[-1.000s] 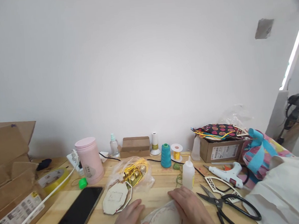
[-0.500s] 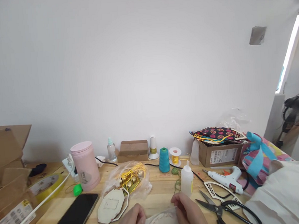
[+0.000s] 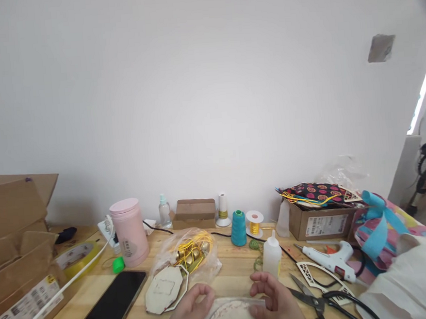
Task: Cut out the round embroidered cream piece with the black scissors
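Note:
At the bottom edge of the view, a pale flat cloth-like piece (image 3: 233, 314) with a round, reddish-brown marked outline lies between my hands; its lower part is cut off. My left hand (image 3: 194, 309) pinches its left edge between thumb and fingers. On the other side, my right hand (image 3: 277, 303) has its thumb on top of the piece and curled fingers at its right corner. A white squeeze bottle (image 3: 271, 255) stands just behind my right hand. Black-handled scissors (image 3: 318, 302) lie to the right of it, blades open.
Left are a phone (image 3: 108, 307), a pink tumbler (image 3: 130, 236) and an open carton (image 3: 21, 284). A plastic bag with bells and yellow cord (image 3: 194, 253) lies behind an off-white octagonal piece (image 3: 163, 289). Right are a glue gun (image 3: 332, 258), a filled box (image 3: 321, 222) and white cloth (image 3: 407, 282).
The camera view has shifted, so the table things sit further right. My hands have drawn slightly apart, and the right fingers have spread, showing more of the pale piece.

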{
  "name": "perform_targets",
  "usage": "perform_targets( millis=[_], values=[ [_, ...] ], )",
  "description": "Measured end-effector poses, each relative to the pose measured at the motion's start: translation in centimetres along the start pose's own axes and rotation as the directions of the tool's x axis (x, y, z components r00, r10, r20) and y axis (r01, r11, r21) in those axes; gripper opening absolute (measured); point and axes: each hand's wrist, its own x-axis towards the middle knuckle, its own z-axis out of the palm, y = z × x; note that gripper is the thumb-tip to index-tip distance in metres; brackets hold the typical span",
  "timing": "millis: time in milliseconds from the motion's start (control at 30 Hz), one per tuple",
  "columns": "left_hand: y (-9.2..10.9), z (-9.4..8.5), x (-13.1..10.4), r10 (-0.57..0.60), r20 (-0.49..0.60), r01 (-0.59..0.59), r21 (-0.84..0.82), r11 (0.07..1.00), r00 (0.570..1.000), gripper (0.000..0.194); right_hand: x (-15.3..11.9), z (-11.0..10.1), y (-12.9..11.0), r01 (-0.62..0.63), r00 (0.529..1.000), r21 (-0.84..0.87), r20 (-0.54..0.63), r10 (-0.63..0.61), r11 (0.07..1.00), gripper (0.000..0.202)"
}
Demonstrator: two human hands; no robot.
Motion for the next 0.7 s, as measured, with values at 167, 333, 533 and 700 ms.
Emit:
perform_targets(
  millis=[167, 333, 533, 700],
  values=[
    [2.9, 1.7, -1.2, -0.017, 0.068, 0.032, -0.236, 0.971, 0.998, 0.064, 0.2, -0.6, -0.7, 0.05, 0.996, 0.086, -0.084, -0.043, 0.995, 0.052],
    [1.3, 2.0, 0.7, 0.163, 0.14, -0.125, -0.243, 0.962, 0.977, 0.07, 0.2, -0.3, -0.9, 0.137, 0.974, 0.106, -0.197, -0.114, 0.985, 0.054],
    [-0.6, 1.4, 1.9, 0.25, 0.135, -0.215, -0.231, 0.949, 0.959, 0.065, -0.1, 0.1, -0.3, 0.032, 0.991, 0.093, -0.133, -0.019, 0.995, 0.067],
    [-0.6, 1.1, 1.4, 0.248, 0.047, -0.228, -0.257, 0.939, 0.968, 0.058, -0.2, 0.3, 0.1, 0.005, 0.997, 0.149, -0.081, 0.008, 0.989, 0.064]
  ],
)
